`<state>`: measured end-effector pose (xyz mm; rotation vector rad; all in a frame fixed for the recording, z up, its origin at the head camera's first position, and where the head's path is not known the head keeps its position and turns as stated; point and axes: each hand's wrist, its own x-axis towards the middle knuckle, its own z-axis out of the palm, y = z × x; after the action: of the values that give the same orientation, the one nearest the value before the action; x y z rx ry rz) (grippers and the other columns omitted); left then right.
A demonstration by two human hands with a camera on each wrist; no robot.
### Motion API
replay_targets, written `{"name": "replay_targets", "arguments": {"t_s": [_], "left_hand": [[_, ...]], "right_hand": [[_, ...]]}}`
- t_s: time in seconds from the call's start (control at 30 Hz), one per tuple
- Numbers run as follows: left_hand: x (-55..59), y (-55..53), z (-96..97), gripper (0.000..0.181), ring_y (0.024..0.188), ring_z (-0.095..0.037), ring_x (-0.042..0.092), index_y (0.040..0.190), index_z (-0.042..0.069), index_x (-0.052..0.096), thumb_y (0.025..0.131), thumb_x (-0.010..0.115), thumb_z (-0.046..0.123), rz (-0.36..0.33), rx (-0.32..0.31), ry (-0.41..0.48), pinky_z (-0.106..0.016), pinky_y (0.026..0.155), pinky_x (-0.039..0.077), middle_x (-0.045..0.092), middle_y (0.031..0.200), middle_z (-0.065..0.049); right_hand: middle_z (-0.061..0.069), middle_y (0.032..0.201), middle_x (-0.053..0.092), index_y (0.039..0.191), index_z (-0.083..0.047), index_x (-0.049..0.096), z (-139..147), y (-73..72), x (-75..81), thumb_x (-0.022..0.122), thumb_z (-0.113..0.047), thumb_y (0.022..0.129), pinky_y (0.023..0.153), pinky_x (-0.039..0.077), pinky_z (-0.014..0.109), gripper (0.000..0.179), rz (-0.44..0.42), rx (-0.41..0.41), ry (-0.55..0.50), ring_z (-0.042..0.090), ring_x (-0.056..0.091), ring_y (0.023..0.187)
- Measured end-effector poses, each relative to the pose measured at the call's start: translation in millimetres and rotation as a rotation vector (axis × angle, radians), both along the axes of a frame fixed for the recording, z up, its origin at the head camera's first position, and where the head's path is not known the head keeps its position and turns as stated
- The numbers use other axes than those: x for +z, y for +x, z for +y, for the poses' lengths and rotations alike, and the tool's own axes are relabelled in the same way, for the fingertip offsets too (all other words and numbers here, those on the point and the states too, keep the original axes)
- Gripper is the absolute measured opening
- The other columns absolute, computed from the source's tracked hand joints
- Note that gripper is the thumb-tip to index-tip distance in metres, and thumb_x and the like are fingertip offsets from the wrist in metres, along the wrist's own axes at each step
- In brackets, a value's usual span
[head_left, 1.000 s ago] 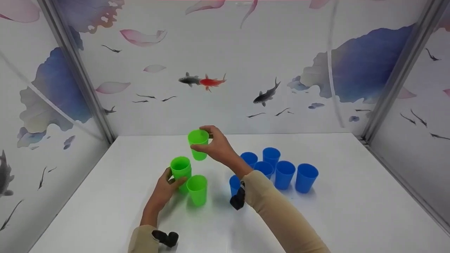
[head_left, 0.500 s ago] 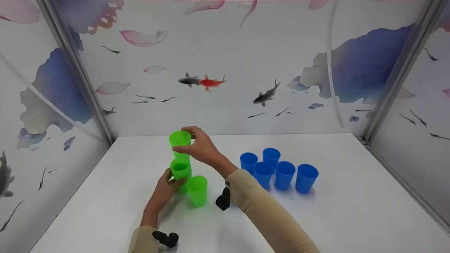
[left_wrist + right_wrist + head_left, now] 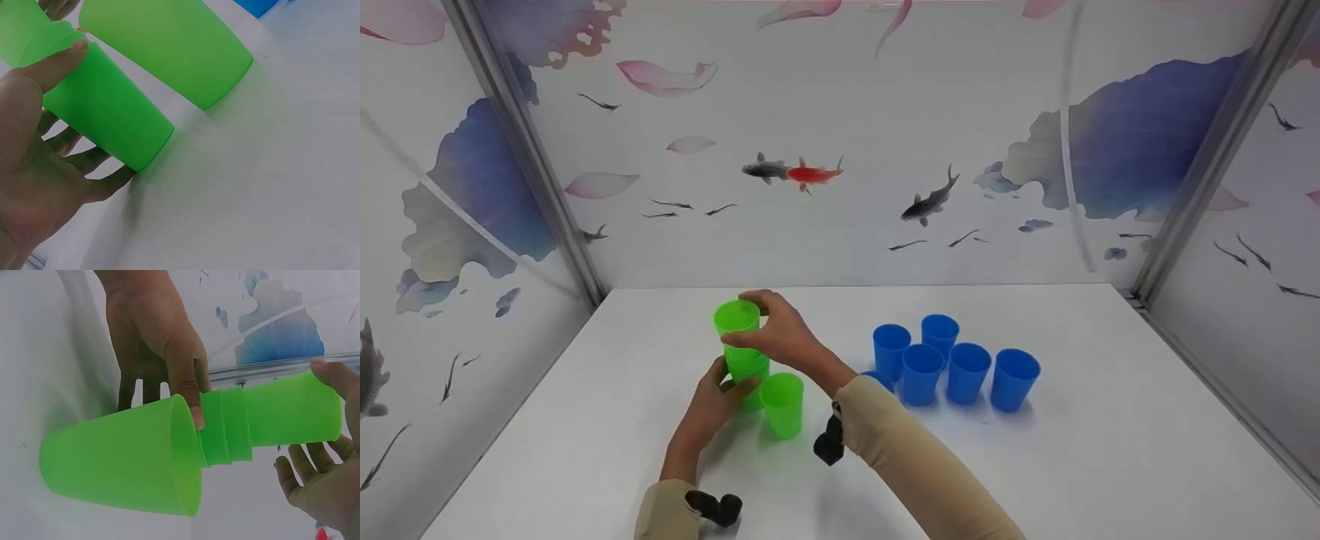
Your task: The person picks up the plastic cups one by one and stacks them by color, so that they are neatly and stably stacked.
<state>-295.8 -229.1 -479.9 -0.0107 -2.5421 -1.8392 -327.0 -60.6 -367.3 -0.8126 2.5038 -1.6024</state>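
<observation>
Lowered the upper green cup [image 3: 736, 321] with the right hand [image 3: 784, 334] since the earlier frame, and now into the mouth of the green stack [image 3: 748, 365], with much of its wall showing above the rims! Pinching it near its top, between thumb and fingers. Gripping the stack lower down with the left hand [image 3: 714, 397], with thumb and fingers wrapped round it, upright on the bench [image 3: 1080, 480], nearer the left edge than the right. See also a single green cup [image 3: 783, 411], standing just beside the stack. Look across: can count six blue cups [image 3: 922, 379] clustered toward the bench's right edge, with one mostly hidden behind the right sleeve [image 3: 922, 457].
</observation>
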Motion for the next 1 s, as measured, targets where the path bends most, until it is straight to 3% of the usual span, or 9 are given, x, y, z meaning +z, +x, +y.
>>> {"name": "replay_targets", "arguments": {"t_s": [0.27,0.5,0.73,1.0], "left_hand": [[0.1,0.2,1.0,0.096,0.152,-0.04,0.028,0.16,0.017,0.019,0.088,0.068,0.058,-0.001,0.002,-0.032,-0.055,0.123,0.028,0.023,0.167,-0.013],[0.3,0.0,1.7,0.087,0.151,-0.044,0.027,0.159,0.015,0.022,0.093,0.069,0.046,0.03,-0.021,0.023,-0.054,0.122,0.031,0.023,0.166,-0.014],[2.0,2.1,2.5,0.088,0.15,-0.043,0.029,0.158,0.015,0.022,0.091,0.07,0.048,0.015,-0.025,0.04,-0.055,0.121,0.032,0.021,0.167,-0.015],[0.8,-0.3,2.2,0.089,0.151,-0.041,0.03,0.157,0.014,0.024,0.09,0.071,0.049,0.005,-0.01,0.03,-0.055,0.121,0.031,0.024,0.166,-0.015]], "right_hand": [[0.004,0.139,0.056,0.144,-0.015,0.049,2.4,-0.2,-23.2,0.078,-0.038,0.086,0.108,0.05,0.04,0.068,-0.025,-0.007,0.014,0.023,0.053,0.129],[0.007,0.145,0.053,0.146,-0.012,0.048,8.5,-0.7,-33.6,0.077,-0.038,0.088,0.111,0.047,0.046,0.07,-0.04,0.036,0.023,0.027,0.05,0.136],[0.008,0.15,0.05,0.147,-0.016,0.047,17.6,1.0,-32.2,0.076,-0.037,0.088,0.114,0.043,0.05,0.069,-0.051,0.051,-0.022,0.03,0.044,0.143],[0.006,0.152,0.049,0.148,-0.018,0.047,33.8,14.9,-24.9,0.076,-0.036,0.089,0.115,0.043,0.048,0.068,0.004,0.057,-0.121,0.026,0.044,0.143]]}}
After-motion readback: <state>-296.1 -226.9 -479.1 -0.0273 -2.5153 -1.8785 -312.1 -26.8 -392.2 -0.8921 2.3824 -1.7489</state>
